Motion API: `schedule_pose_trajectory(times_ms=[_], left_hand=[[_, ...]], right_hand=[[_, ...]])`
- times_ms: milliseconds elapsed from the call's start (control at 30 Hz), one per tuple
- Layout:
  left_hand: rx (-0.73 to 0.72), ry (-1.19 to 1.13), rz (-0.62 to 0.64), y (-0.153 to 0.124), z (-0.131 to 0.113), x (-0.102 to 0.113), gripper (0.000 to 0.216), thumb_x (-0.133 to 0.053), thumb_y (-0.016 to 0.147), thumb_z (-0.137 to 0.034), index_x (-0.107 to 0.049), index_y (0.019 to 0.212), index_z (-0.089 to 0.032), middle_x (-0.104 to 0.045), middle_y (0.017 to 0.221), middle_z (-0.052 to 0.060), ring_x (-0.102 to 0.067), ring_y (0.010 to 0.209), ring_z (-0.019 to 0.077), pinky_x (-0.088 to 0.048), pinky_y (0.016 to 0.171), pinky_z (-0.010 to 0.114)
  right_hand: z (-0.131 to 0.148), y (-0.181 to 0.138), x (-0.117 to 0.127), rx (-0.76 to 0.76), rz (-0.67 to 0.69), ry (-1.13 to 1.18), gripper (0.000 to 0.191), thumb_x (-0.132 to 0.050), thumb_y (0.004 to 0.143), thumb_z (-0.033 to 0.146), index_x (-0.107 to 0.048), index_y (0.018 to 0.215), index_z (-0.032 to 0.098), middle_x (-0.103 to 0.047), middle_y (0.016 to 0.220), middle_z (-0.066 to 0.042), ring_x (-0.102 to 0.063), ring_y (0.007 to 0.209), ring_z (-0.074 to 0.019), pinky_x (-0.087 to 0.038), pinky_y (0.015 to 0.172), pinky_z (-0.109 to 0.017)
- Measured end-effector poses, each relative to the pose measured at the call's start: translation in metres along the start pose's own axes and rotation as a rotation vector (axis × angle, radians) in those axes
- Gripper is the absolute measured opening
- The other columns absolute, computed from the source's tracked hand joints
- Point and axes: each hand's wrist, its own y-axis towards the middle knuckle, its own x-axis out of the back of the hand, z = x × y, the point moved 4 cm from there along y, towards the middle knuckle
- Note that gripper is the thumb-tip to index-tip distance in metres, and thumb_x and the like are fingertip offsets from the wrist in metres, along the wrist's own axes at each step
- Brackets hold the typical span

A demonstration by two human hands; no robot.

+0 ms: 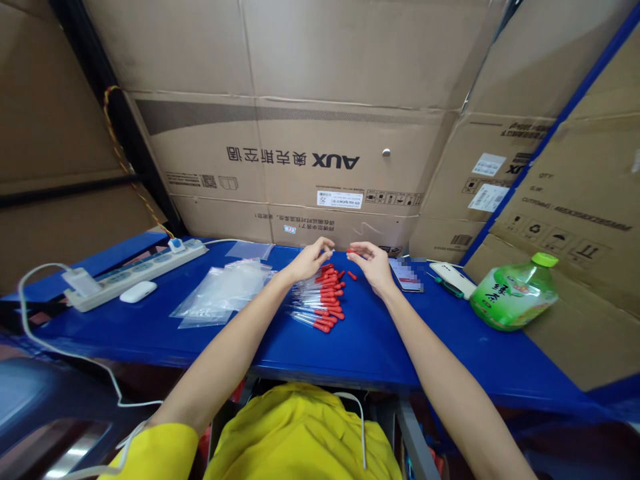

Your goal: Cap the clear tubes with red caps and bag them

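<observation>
My left hand [311, 260] is closed in a pinch above the pile, with a small pale tip, likely a glass dropper tube [333, 251], showing at its fingertips. Facing it, my right hand [374, 265] pinches a red rubber bulb [351, 251]. A small gap separates the two. Below my left hand lies a pile of droppers [320, 300], clear tubes to the left and red bulbs to the right. A few loose red bulbs [352, 275] rest by the pile's upper right side.
Clear plastic bags [225, 290] are stacked left of the pile. Farther left are a power strip [140, 273] and a white case [139, 291]. A phone [406, 275], a white-and-green device [453, 280] and a green bottle [515, 293] stand right. Cardboard [300, 133] walls the back.
</observation>
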Motion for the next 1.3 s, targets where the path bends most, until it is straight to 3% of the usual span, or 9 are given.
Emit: schedule_pose_trajectory(times_ms=[167, 300, 400, 600, 967, 1300], left_hand=[[0.012, -0.082, -0.005, 0.000, -0.020, -0.005, 0.033, -0.050, 0.102, -0.042, -0.067, 0.104, -0.014, -0.073, 0.096, 0.006, -0.064, 0.085, 0.0171, -0.049, 0.080, 0.027], [-0.029, -0.038, 0.023, -0.001, -0.025, -0.005, 0.036, -0.047, 0.103, -0.041, -0.071, 0.102, -0.014, -0.073, 0.087, 0.004, -0.063, 0.079, 0.0161, -0.046, 0.076, 0.025], [-0.054, 0.000, 0.010, -0.002, -0.028, -0.004, 0.039, -0.045, 0.105, -0.044, -0.071, 0.102, -0.015, -0.072, 0.082, 0.002, -0.061, 0.073, 0.0146, -0.044, 0.073, 0.025], [-0.071, -0.020, -0.035, -0.004, -0.036, -0.003, 0.041, -0.043, 0.106, -0.047, -0.071, 0.103, -0.016, -0.075, 0.095, 0.003, -0.065, 0.081, 0.0160, -0.044, 0.080, 0.026], [-0.124, 0.035, -0.057, -0.003, -0.039, 0.003, 0.043, -0.045, 0.106, -0.046, -0.077, 0.102, -0.017, -0.076, 0.099, 0.007, -0.067, 0.089, 0.0196, -0.046, 0.083, 0.029], [-0.205, 0.183, -0.072, -0.005, -0.046, 0.003, 0.044, -0.044, 0.107, -0.043, -0.078, 0.110, -0.015, -0.066, 0.083, 0.007, -0.060, 0.077, 0.0176, -0.041, 0.073, 0.029]], right_hand=[[0.011, -0.006, -0.005, 0.008, 0.010, 0.034, 0.036, -0.086, 0.069, 0.044, -0.076, 0.091, 0.018, -0.080, 0.095, -0.008, -0.076, 0.090, -0.0235, -0.059, 0.093, -0.041], [0.016, -0.008, -0.007, 0.037, 0.000, 0.034, 0.034, -0.085, 0.071, 0.048, -0.076, 0.086, 0.018, -0.080, 0.085, -0.007, -0.076, 0.082, -0.0236, -0.061, 0.085, -0.039], [0.019, -0.009, -0.008, 0.067, -0.027, 0.055, 0.033, -0.085, 0.072, 0.048, -0.076, 0.085, 0.019, -0.079, 0.082, -0.006, -0.077, 0.081, -0.0239, -0.062, 0.083, -0.038], [0.025, -0.010, -0.008, 0.122, -0.115, 0.076, 0.033, -0.087, 0.071, 0.048, -0.074, 0.084, 0.020, -0.078, 0.084, -0.005, -0.076, 0.083, -0.0236, -0.062, 0.085, -0.039], [0.029, -0.013, -0.011, 0.157, -0.083, 0.047, 0.034, -0.086, 0.072, 0.051, -0.072, 0.080, 0.020, -0.077, 0.083, -0.006, -0.074, 0.083, -0.0236, -0.061, 0.084, -0.039], [0.025, -0.016, -0.010, 0.183, -0.092, 0.040, 0.026, -0.085, 0.074, 0.044, -0.073, 0.078, 0.021, -0.075, 0.080, -0.004, -0.071, 0.079, -0.0225, -0.059, 0.081, -0.038]])
